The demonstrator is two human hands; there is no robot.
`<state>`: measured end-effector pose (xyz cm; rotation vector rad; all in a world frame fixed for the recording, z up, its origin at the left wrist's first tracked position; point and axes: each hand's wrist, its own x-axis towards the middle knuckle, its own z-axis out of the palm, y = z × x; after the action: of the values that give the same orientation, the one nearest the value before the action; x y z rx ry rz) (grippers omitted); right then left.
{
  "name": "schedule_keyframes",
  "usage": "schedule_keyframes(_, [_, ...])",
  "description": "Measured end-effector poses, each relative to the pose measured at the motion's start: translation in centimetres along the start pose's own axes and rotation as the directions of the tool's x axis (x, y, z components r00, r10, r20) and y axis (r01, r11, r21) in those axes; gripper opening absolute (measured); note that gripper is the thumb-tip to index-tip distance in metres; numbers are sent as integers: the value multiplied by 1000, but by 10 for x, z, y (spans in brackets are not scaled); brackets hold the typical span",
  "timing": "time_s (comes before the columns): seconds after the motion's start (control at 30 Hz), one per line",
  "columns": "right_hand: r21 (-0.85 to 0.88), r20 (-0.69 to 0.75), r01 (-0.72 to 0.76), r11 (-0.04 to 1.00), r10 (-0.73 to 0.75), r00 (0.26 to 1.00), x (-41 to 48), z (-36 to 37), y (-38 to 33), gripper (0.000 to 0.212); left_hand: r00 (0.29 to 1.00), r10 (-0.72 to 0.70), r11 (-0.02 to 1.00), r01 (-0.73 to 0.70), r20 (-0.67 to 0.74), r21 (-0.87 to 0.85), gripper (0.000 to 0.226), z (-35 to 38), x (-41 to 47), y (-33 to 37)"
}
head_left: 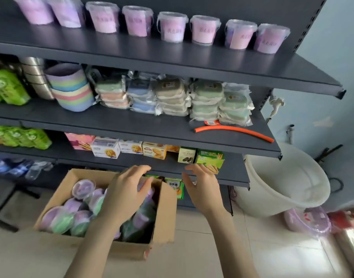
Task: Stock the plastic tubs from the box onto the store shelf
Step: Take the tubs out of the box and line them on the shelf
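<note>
An open cardboard box (164, 213) stands on the floor below the shelves, holding several purple and green plastic tubs (71, 215). My left hand (126, 191) hovers over the box's right half with fingers loosely curved, holding nothing I can see. To the right of the box, my right hand (202, 189) is in the air, fingers spread and empty. On the top shelf (172, 61) stands a row of several wrapped pink-purple tubs (173, 27), running from the left to near the right end.
The second shelf carries stacked pastel cups (71, 87), wrapped boxes (208, 101) and an orange tube (236, 130). Snack cartons (154, 150) fill the third shelf. A large white basin (288, 177) stands on the floor at right, with bagged goods (308, 219) beside it.
</note>
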<state>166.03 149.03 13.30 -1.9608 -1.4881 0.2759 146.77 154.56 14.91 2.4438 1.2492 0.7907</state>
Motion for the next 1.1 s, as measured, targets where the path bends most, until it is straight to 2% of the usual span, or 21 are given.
schedule_keyframes(0.13, [27,88,5,1000,-7,996,-7,71,-61,23,995,-91,995,92,-32,33,26,-41,-40,-80])
schedule_keyframes(0.27, [-74,162,26,997,-14,987,-26,148,-116,21,976,-214,977,213,30,17,23,-67,-85,-170])
schedule_keyframes(0.37, [-80,162,-13,997,26,986,-32,196,-148,19,946,-309,950,312,101,-20,23,-76,-103,-226])
schedule_keyframes(0.47, [14,296,-124,992,114,948,-22,234,-166,22,930,-337,937,346,144,-39,22,-78,-103,-263])
schedule_keyframes(0.77, [25,411,-283,959,249,877,35,349,-149,21,848,-463,857,503,257,-116,15,-26,-71,-365])
schedule_keyframes(1.0, [-28,512,-379,925,338,790,63,465,-119,20,704,-613,728,680,357,-91,10,46,-68,-466])
schedule_keyframes(1.1, [-40,521,-415,909,373,767,70,512,-110,19,625,-667,658,749,405,-73,16,75,-69,-509])
